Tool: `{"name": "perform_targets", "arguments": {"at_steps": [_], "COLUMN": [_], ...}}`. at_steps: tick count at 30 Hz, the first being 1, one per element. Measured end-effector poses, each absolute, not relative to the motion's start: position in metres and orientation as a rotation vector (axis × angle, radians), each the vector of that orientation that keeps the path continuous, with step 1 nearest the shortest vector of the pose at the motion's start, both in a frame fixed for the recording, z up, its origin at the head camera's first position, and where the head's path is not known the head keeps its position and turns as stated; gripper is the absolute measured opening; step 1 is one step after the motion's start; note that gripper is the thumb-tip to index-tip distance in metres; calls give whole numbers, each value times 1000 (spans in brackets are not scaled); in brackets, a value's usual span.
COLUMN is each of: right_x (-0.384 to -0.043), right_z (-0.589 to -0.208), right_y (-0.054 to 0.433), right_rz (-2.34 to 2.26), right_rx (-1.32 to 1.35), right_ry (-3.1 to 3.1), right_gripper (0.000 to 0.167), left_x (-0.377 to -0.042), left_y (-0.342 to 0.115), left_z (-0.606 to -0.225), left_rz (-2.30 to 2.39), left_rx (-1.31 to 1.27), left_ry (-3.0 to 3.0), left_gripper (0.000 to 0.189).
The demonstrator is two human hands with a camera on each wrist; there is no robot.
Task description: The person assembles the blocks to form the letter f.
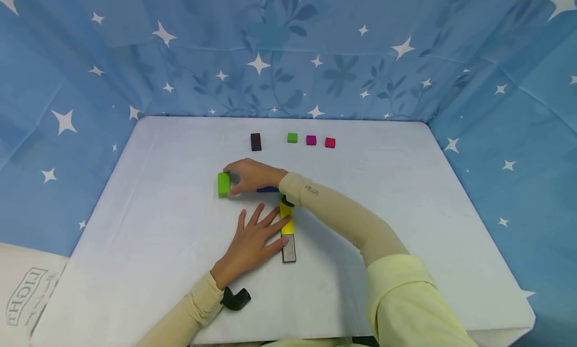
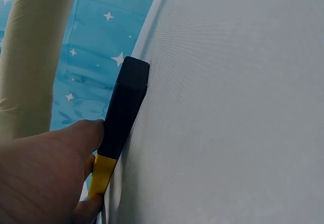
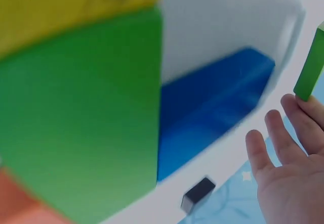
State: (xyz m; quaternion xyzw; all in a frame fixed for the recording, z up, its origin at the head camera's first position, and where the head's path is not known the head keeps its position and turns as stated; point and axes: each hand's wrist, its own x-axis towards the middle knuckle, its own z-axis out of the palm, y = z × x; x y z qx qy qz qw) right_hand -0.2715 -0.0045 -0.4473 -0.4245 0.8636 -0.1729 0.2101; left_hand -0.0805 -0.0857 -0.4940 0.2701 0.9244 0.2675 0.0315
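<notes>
Nearest the person's body, the left hand [image 1: 252, 242] spreads its fingers and grasps nothing; its thumb touches the grey-topped block [image 1: 289, 249] at its three o'clock, and a finger rests on the yellow block [image 1: 288, 228] at its two. Those two blocks run end to end, long axes twelve to six. Farther out, the right hand [image 1: 254, 176] reaches across and pinches the green block [image 1: 224, 185] between thumb and fingers. That block lies at the right hand's nine o'clock and the left's eleven, long axis also twelve to six, and crosswise to the blue block [image 1: 268, 189], which runs three to nine partly hidden under the right hand. Beyond, at the right hand's twelve, lies a black block [image 1: 256, 142]
</notes>
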Motion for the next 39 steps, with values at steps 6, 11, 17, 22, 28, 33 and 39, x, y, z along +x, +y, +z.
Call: {"name": "perform_targets", "arguments": {"at_steps": [6, 11, 17, 22, 28, 33, 39], "right_x": [-278, -281, -284, -286, -289, -291, -293], "right_z": [-436, -434, -437, -437, -434, -436, -437], "right_y": [13, 31, 54, 74, 97, 114, 131], "right_rz": [-550, -602, -647, -688, -709, -692, -695], "right_rx": [-1122, -1036, -915, -832, -754, -709, -668], "right_ry": [2407, 2425, 2457, 2497, 2527, 2564, 2579], "right_gripper": [72, 70, 70, 72, 73, 72, 72], "left_x": [-82, -81, -80, -79, -79, -79, -80], "left_y": [-86, -87, -86, -85, -84, -84, -83], "left_z": [-494, -493, -494, -493, -492, -492, -492], "left_rz": [842, 850, 854, 859, 846, 840, 843], "left_rx": [816, 799, 762, 736, 731, 749, 757], "left_ry": [2836, 2830, 2822, 2813, 2814, 2814, 2818], "left_gripper": [56, 56, 56, 57, 57, 58, 57]}}
